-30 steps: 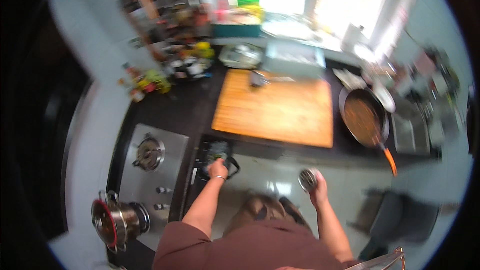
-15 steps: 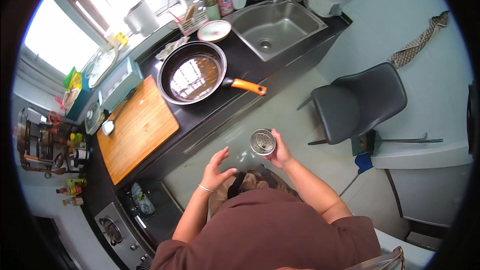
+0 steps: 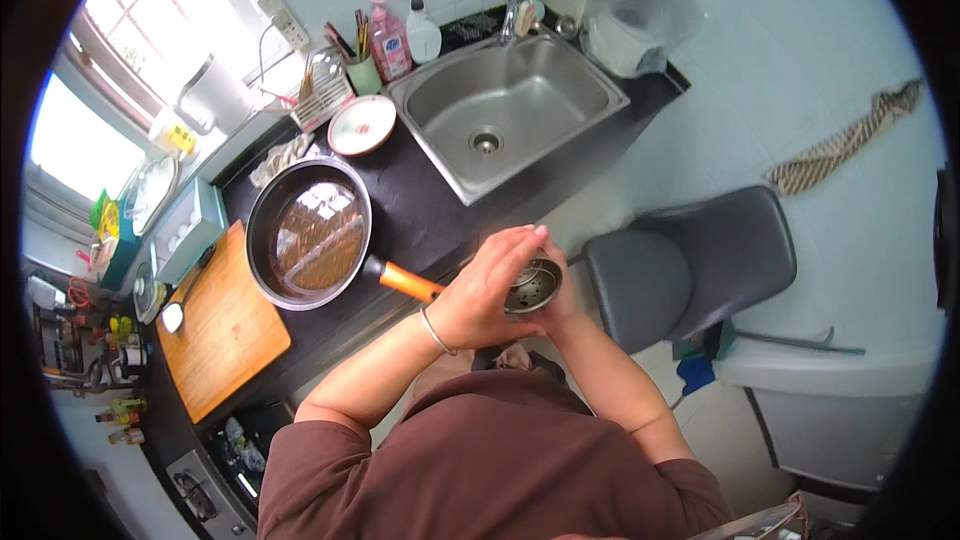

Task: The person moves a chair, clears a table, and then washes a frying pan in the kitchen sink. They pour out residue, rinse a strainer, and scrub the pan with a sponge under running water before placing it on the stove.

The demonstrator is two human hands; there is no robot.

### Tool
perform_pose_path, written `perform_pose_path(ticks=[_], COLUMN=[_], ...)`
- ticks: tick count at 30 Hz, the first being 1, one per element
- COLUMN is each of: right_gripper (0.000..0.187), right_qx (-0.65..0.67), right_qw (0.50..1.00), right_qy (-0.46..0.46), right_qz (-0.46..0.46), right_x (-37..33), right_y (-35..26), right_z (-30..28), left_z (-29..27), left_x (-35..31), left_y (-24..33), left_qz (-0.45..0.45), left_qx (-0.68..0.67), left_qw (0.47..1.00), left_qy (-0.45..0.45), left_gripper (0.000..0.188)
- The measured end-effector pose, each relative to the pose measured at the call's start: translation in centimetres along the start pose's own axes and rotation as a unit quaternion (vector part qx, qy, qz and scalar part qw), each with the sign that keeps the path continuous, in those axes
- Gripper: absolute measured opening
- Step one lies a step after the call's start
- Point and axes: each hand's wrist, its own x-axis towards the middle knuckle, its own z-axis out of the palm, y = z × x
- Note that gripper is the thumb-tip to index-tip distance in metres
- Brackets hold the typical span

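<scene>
A round metal sink strainer (image 3: 535, 285) with small holes in its bottom is held in front of my body, tilted so its inside shows. My right hand (image 3: 565, 305) wraps it from the right side. Against its left side lies my left hand (image 3: 485, 285), with its fingers stretched along the upper rim and its thumb low by the near edge. Those fingers cover part of the strainer. Just left of my left hand is the orange handle of a dark frying pan (image 3: 308, 233), which sits on the black counter with liquid in it.
A steel sink (image 3: 510, 110) is set in the counter ahead. Left of it stand a white plate (image 3: 362, 125), a pink bottle (image 3: 388, 38) and a wooden cutting board (image 3: 225, 325) beyond the pan. A grey chair (image 3: 690, 260) stands to the right.
My left hand has come across to the strainer and closed around its left side. The view has shifted so the sink and counter appear nearer.
</scene>
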Motion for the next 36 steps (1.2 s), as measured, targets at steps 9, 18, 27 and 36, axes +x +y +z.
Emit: perform_pose_path(ticks=[9, 18, 27, 36], right_gripper=[0.053, 0.012, 0.035, 0.024], right_qx=[-0.365, -0.473, -0.847, -0.853], right_qw=[0.923, 0.867, 0.404, 0.400], right_qy=[-0.016, 0.102, -0.058, -0.043], right_qz=[0.125, -0.120, -0.339, -0.334], right_x=[10.3, 26.2, 46.3, 51.0], right_y=[-10.6, -25.0, -35.7, -39.6], right_z=[-0.3, -5.9, 2.9, 2.8], left_z=[-4.9, -9.6, -1.3, 5.2], left_x=[7.3, 13.8, 20.8, 23.7], left_y=[-7.6, -14.0, -32.2, -39.5], left_qz=[-0.169, -0.306, -0.368, -0.421], left_qx=[0.013, 0.191, 0.246, 0.172], left_qw=[0.985, 0.926, 0.879, 0.844], left_qy=[0.044, 0.112, 0.180, 0.283], left_gripper=[0.074, 0.072, 0.071, 0.073])
